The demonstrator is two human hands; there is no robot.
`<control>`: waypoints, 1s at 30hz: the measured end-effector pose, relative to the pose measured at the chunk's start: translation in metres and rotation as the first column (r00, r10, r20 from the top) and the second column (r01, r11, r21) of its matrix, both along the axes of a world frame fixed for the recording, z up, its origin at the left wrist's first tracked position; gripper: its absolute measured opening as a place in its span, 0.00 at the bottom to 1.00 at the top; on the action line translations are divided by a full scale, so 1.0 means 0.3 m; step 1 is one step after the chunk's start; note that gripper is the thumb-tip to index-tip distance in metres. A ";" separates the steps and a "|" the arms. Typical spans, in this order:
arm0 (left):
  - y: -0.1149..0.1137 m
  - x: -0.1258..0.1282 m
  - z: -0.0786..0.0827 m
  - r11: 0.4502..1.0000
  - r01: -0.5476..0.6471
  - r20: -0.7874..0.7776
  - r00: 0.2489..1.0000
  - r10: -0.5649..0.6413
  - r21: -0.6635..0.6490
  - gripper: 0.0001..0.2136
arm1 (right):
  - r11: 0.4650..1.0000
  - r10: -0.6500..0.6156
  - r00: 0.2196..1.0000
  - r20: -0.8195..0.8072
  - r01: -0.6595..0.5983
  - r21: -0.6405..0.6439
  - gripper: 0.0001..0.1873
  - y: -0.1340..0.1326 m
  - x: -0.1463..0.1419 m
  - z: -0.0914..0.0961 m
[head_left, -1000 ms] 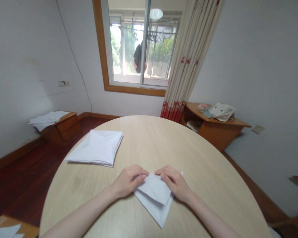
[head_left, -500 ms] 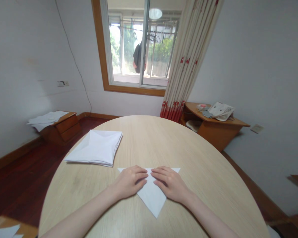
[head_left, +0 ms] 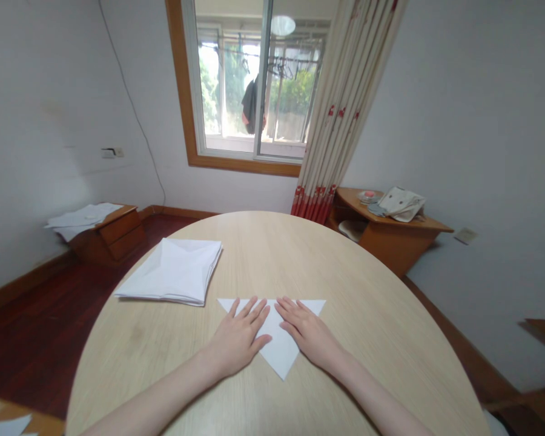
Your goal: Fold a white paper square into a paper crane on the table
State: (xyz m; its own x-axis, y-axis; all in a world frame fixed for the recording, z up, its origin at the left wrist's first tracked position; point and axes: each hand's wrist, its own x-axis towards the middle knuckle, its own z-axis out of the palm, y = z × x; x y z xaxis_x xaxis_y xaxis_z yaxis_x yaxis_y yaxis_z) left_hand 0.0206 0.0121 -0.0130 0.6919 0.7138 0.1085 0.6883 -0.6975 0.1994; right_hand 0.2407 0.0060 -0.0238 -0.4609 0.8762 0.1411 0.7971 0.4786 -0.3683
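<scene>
A white sheet of paper folded into a triangle [head_left: 279,357] lies flat on the round table, its long edge away from me and one point towards me. My left hand [head_left: 240,336] rests on its left half, fingers spread and reaching the far edge. On the right half lies my right hand [head_left: 311,333], palm down, with its fingers stretched out towards the same edge. Between the two hands a strip of the paper shows; the parts under my palms are hidden.
A stack of folded white paper [head_left: 172,272] sits on the left of the wooden table [head_left: 345,272]. Beyond stand a low drawer cabinet [head_left: 118,233] with papers on the left and a corner desk [head_left: 390,239] with a cloth bag [head_left: 404,203] on the right.
The paper triangle has slid slightly away from me. My fingers, closer together and curved before, have stretched out; the left hand's are now spread across the paper.
</scene>
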 end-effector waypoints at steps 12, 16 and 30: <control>-0.007 -0.007 0.037 0.990 -0.062 -0.046 0.997 0.057 -0.124 0.25 | 0.974 -0.137 0.977 0.161 0.163 -0.156 0.33 0.000 0.020 0.058; -0.002 -0.012 0.024 0.993 -0.083 -0.014 0.996 0.082 -0.088 0.25 | 0.967 -0.181 0.966 0.186 0.209 -0.144 0.39 0.006 0.037 0.051; 0.001 -0.026 0.008 0.989 -0.130 -0.049 0.991 0.126 -0.069 0.28 | 0.946 -0.261 0.925 0.277 0.302 -0.118 0.44 0.003 0.066 0.054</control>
State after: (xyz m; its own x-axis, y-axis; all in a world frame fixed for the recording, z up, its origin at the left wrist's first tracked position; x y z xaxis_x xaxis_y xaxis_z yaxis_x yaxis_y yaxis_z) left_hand 0.0127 0.0124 -0.0107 0.5972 0.8017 0.0254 0.7802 -0.5880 0.2133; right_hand 0.2605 0.0069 -0.0077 -0.1938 0.9763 -0.0960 0.9669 0.1735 -0.1869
